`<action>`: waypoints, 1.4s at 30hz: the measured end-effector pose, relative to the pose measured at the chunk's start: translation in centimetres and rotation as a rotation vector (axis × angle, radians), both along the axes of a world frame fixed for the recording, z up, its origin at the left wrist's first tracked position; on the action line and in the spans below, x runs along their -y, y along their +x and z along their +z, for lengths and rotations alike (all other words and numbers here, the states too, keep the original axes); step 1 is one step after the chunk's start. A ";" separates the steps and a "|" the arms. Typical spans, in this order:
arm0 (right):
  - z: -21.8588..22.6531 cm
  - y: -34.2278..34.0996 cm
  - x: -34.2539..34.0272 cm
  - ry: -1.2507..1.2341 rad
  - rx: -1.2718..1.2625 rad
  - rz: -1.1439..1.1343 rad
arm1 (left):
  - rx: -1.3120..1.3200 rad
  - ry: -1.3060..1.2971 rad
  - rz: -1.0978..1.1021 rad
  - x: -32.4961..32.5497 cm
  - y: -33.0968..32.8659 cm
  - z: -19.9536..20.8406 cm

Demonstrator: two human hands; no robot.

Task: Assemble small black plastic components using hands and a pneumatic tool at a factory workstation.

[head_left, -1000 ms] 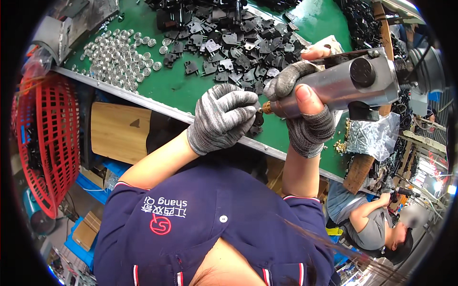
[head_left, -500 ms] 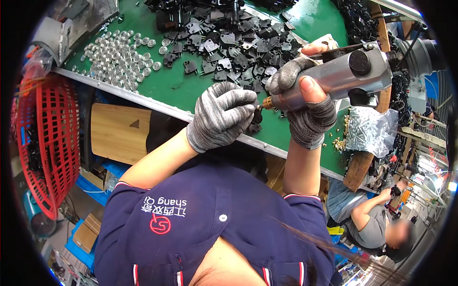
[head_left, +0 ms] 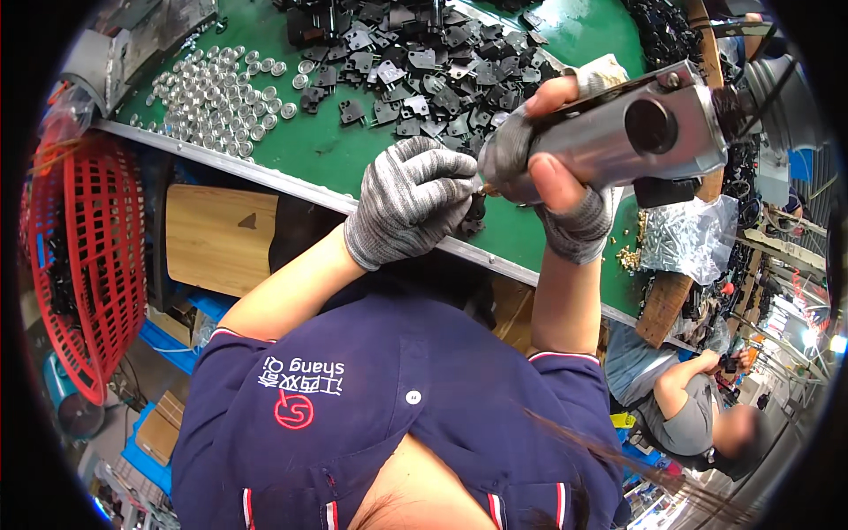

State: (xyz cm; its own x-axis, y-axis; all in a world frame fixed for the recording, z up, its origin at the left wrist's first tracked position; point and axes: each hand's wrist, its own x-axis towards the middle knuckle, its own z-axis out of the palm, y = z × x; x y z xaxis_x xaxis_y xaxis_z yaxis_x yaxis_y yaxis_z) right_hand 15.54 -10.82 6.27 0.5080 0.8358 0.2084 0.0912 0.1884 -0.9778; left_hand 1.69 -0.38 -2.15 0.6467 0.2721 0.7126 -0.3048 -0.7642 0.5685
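Observation:
In a grey knit glove, my left hand (head_left: pixel 411 199) is closed on a small part at the bench edge; its fingers hide most of that part. My right hand (head_left: pixel 561 177), gloved with the thumb and a fingertip bare, wraps round a silver cylindrical power screwdriver (head_left: pixel 609 146). The tool lies nearly level, and its tip meets the fingertips of my left hand. Behind both hands spreads a heap of flat black metal brackets (head_left: pixel 424 75). One dark piece (head_left: pixel 475 216) lies just under the tool's tip.
Small round silver cups (head_left: pixel 221 106) cover the bench's left side. A clear bag of silver screws (head_left: pixel 693 234) sits at the right beside loose brass pieces (head_left: pixel 629 256). A red plastic basket (head_left: pixel 93 256) stands off the left edge. Another person (head_left: pixel 685 397) works at lower right.
The screwdriver has come closer to my left hand and tilted a little, so its brass-coloured nose is now mostly hidden. My left hand has risen slightly.

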 end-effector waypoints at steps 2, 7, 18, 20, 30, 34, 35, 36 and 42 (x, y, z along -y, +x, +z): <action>0.0 0.2 -0.1 0.109 -0.002 0.016 | 0.008 -0.008 -0.036 -0.2 0.0 -0.1; 0.5 0.5 0.2 0.092 -0.024 0.218 | 0.028 -0.028 -0.077 -0.2 0.0 -0.3; 0.2 -1.4 0.8 0.000 0.109 -0.153 | 0.018 -0.011 -0.108 -0.4 -0.1 -0.5; 0.2 -2.0 0.7 -0.002 0.141 -0.206 | 0.021 -0.007 -0.104 -0.3 -0.2 -0.5; 0.3 -2.2 0.5 -0.057 0.174 -0.213 | 0.026 -0.007 -0.110 -0.5 -0.7 -0.5; 1.3 -1.2 0.6 0.085 0.112 -0.177 | 0.046 0.024 -0.098 -0.5 -0.4 -0.4; 1.6 -1.0 0.7 0.155 0.071 -0.170 | 0.059 0.030 -0.094 -0.4 -0.4 -0.4; 2.0 -0.7 0.9 0.174 0.071 -0.172 | 0.053 0.034 -0.096 -0.4 -0.5 -0.2; 2.7 0.8 2.6 0.301 0.027 -0.266 | -0.093 -0.183 -0.085 0.5 -1.0 0.6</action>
